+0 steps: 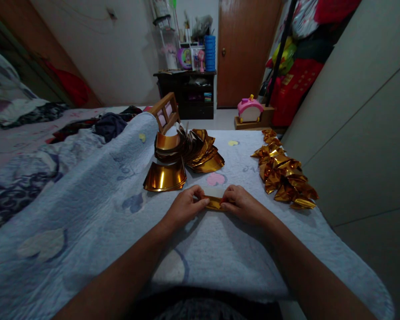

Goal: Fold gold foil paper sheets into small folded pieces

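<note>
A narrow gold foil piece (214, 203) lies crosswise at the centre of the frame, just below the middle, between the two hands. The left hand (188, 204) pinches its left end between thumb and fingers; the right hand (242, 204) grips its right end likewise. Beneath spreads a pale blue quilted cover (236, 249). Fanned gold sheets (166, 177) sit above and left of the hands, crumpled gold pieces (285, 171) toward the right.
</note>
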`<state>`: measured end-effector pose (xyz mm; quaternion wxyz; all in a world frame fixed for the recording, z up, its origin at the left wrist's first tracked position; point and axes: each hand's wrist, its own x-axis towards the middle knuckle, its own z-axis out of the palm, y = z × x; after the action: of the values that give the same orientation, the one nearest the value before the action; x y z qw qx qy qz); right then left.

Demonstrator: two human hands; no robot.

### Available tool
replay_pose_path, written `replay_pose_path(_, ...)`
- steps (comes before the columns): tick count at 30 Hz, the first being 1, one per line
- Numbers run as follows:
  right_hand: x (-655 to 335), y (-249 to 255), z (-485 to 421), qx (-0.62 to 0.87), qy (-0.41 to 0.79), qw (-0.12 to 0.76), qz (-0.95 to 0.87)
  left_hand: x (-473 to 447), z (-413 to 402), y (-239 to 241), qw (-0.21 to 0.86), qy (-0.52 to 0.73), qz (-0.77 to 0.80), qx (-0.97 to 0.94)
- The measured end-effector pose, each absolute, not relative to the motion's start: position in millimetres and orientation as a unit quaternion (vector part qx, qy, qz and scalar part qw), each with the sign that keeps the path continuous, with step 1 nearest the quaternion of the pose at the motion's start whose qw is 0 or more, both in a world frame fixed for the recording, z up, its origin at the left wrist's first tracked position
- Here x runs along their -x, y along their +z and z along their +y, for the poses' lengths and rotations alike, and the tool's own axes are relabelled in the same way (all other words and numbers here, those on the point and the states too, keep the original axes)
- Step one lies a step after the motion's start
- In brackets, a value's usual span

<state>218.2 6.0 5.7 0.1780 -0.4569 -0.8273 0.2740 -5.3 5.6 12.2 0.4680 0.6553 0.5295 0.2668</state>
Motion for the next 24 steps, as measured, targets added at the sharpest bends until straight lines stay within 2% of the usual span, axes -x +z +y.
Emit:
replay_pose_path(8,-218,4,7,0.455,0.282,0.191,-0.823,3,8,6,0.501,0.323,0.504,-0.625)
replay_pose_path(15,-220,6,6,0.442,0.293,0.193,-0.826,11,12,12,0.594,0.286,0.521,-0.542)
replay_pose_path(18,-221,8,5,0.440,0.304,0.192,-0.823,13,14,12,0.601,0.294,0.541,-0.510)
replay_pose_path(24,-224,10,6,0.422,0.322,0.190,-0.826,12,15,4,0.591,0.309,0.489,-0.563)
